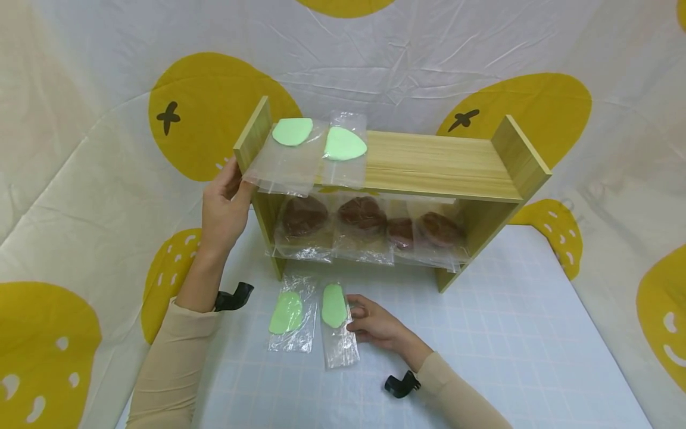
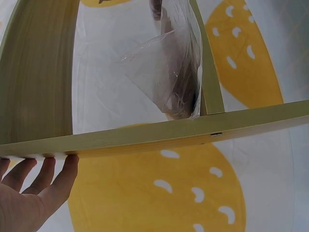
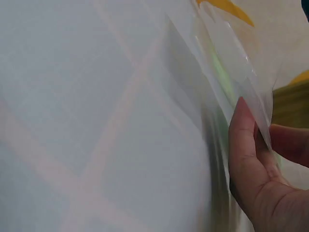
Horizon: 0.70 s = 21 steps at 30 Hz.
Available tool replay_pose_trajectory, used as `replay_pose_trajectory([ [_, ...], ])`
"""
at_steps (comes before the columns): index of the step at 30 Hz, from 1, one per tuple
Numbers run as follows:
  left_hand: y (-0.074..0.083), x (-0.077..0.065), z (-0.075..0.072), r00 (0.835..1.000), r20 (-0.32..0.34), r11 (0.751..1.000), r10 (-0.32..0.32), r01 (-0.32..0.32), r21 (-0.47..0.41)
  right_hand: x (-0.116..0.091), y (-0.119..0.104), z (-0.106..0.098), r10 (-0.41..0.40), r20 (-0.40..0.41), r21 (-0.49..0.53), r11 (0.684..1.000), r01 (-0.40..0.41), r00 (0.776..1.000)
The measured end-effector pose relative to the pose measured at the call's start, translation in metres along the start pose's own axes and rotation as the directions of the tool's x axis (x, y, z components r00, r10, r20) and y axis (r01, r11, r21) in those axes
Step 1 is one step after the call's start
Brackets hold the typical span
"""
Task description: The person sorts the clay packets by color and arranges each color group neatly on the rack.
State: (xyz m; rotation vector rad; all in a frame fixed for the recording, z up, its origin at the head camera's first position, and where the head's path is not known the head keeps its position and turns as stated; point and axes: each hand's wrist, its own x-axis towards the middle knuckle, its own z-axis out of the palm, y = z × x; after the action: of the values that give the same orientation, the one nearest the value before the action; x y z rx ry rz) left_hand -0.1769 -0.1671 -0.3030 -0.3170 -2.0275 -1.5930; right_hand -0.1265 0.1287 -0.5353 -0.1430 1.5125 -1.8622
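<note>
My left hand [image 1: 227, 208] is at the left side of a wooden shelf [image 1: 434, 164], its fingertips against the outer face of the side panel [image 2: 145, 135]. Its thumb lies near the corner of a clear bag [image 1: 284, 170] holding a pale green piece, on the top board. Beside that bag sits a second such bag [image 1: 345, 170]. On the table my right hand [image 1: 377, 325] pinches the edge of a clear plastic bag [image 1: 340, 351] with a green piece inside; the bag's edge runs between thumb and fingers in the right wrist view. Another green-piece bag [image 1: 292, 342] lies to its left.
Several clear bags with dark reddish-brown pieces [image 1: 361, 214] stand in a row on the lower shelf level. The shelf's right panel [image 1: 520, 158] rises above the top board. A pale blue checked cloth [image 1: 514, 333] covers the table, and a patterned curtain [image 1: 375, 53] hangs behind.
</note>
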Motion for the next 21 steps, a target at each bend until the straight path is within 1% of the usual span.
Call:
replay_pose_trajectory([
  [3, 0.012, -0.003, 0.001, 1.000, 0.002, 1.000, 0.002, -0.002, -0.006, -0.003, -0.001, -0.003, -0.011, -0.013, 0.004, 1.000, 0.011, 1.000],
  [7, 0.018, -0.004, 0.002, 1.000, 0.002, 1.000, -0.001, 0.001, -0.009, -0.010, -0.007, -0.007, -0.023, -0.014, 0.011, 1.000, 0.024, 1.000],
  [12, 0.020, -0.005, 0.002, 1.000, 0.001, 1.000, -0.005, 0.005, 0.015, -0.024, -0.020, -0.008, -0.032, 0.028, -0.027, 0.999, 0.033, 0.999],
  [15, 0.019, -0.004, 0.002, 1.000, 0.001, 1.000, -0.006, 0.006, 0.012, -0.033, -0.029, -0.009, -0.052, 0.055, -0.059, 0.997, 0.056, 0.997],
  [21, 0.019, -0.004, 0.001, 1.000, 0.003, 1.000, 0.001, -0.001, 0.007, -0.048, -0.047, -0.005, -0.073, 0.116, -0.089, 0.993, 0.083, 0.991],
])
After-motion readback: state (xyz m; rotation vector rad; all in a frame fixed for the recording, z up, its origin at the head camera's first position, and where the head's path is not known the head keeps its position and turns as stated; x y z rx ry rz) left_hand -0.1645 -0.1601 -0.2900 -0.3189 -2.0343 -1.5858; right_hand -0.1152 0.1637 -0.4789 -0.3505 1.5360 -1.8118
